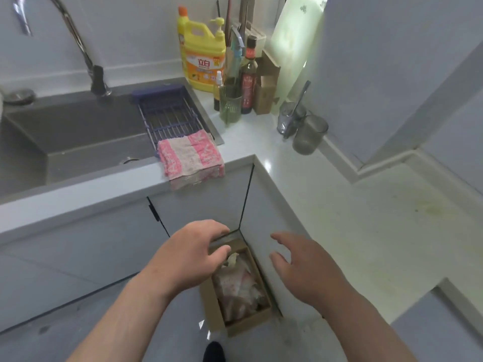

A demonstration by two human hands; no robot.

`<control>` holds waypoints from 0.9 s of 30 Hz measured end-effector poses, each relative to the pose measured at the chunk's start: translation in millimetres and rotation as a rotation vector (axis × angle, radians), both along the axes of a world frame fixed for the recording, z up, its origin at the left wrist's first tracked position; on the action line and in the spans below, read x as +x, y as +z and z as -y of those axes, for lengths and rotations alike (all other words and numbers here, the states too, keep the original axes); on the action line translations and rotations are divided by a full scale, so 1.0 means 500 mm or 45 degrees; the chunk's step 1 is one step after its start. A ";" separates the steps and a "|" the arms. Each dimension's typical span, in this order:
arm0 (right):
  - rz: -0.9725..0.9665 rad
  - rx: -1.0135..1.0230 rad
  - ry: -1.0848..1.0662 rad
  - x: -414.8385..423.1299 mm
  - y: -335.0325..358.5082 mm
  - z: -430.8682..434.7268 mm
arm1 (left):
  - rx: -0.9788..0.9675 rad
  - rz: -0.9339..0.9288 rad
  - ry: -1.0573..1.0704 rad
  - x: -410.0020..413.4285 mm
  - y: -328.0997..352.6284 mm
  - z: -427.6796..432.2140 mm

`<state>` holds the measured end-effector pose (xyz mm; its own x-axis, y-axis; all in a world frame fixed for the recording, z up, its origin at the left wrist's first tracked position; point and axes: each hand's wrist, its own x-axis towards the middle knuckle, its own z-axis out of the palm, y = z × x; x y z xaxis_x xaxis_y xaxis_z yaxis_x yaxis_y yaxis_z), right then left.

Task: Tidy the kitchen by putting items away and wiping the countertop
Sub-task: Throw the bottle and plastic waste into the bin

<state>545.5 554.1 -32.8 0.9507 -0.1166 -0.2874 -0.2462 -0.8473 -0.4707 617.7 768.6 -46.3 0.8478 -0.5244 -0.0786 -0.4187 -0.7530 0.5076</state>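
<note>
Cardboard box (236, 329) sits on the floor (170, 335), jammed into the inside corner where the 2 cabinet runs (78, 244) meet. It's open-topped and stuffed with crumpled wrappers (240, 286). Its long axis runs near-far, with the far end skewed slightly left.

Left hand (193, 257) is over the box's far-left corner, fingers loosely curled with nothing in them. Can't tell if the thumb touches the rim. Right hand (305, 267) is level with the box's far half but off to its right, in front of the right cabinet face. Its fingers are spread and it's empty, clear of the box.

So the left hand is nearer. The right has to come in leftward and down to reach the right long wall. My read: a 2-hand lift across the short axis, with tight clearance on the right against the cabinet.

Outward: a pink-and-white cloth (192, 156) is draped over the countertop (339, 205) edge beside the sink (78, 131), far of both hands. Wiping not started, judging by the stains on the right.
</note>
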 end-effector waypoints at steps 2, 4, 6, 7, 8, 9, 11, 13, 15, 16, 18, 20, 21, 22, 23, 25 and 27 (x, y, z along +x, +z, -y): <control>0.046 -0.015 -0.052 -0.034 0.046 0.025 | -0.015 0.043 -0.039 -0.018 0.051 0.018; 0.107 -0.043 -0.088 -0.072 0.086 0.054 | -0.020 0.095 -0.088 -0.037 0.099 0.041; 0.154 -0.065 -0.143 -0.120 0.121 0.082 | -0.019 0.137 -0.150 -0.062 0.144 0.070; 0.189 -0.073 -0.179 -0.149 0.137 0.096 | -0.016 0.172 -0.186 -0.077 0.164 0.088; 0.223 -0.078 -0.222 -0.181 0.150 0.110 | -0.013 0.204 -0.223 -0.095 0.182 0.108; 0.252 -0.077 -0.267 -0.214 0.163 0.124 | -0.012 0.224 -0.255 -0.114 0.200 0.129; 0.297 -0.051 -0.364 -0.288 0.184 0.149 | -0.018 0.256 -0.328 -0.158 0.229 0.174; 0.342 -0.003 -0.476 -0.365 0.197 0.173 | -0.028 0.282 -0.405 -0.208 0.253 0.214; 0.386 0.032 -0.596 -0.444 0.209 0.194 | -0.027 0.319 -0.478 -0.261 0.274 0.248; 0.407 0.038 -0.649 -0.484 0.216 0.203 | -0.030 0.332 -0.510 -0.288 0.283 0.263; 0.451 0.030 -0.738 -0.567 0.230 0.220 | -0.043 0.338 -0.578 -0.341 0.298 0.293; 0.492 0.000 -0.814 -0.651 0.243 0.234 | -0.054 0.343 -0.647 -0.395 0.311 0.322; 0.508 -0.023 -0.851 -0.692 0.250 0.240 | -0.066 0.355 -0.683 -0.423 0.316 0.338; 0.515 -0.049 -0.892 -0.733 0.255 0.245 | -0.080 0.367 -0.719 -0.451 0.320 0.354; 0.515 -0.076 -0.937 -0.774 0.261 0.250 | -0.096 0.379 -0.756 -0.482 0.326 0.372; 0.509 -0.117 -1.022 -0.855 0.275 0.255 | -0.126 0.390 -0.827 -0.542 0.336 0.405; 0.519 -0.143 -1.098 -0.933 0.290 0.257 | -0.166 0.394 -0.904 -0.600 0.349 0.438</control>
<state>79.2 425.8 112.2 0.5495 -0.8293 0.1017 -0.6411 -0.4966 -0.5851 317.6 549.4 128.2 0.2793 -0.9379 0.2058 -0.9143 -0.1944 0.3553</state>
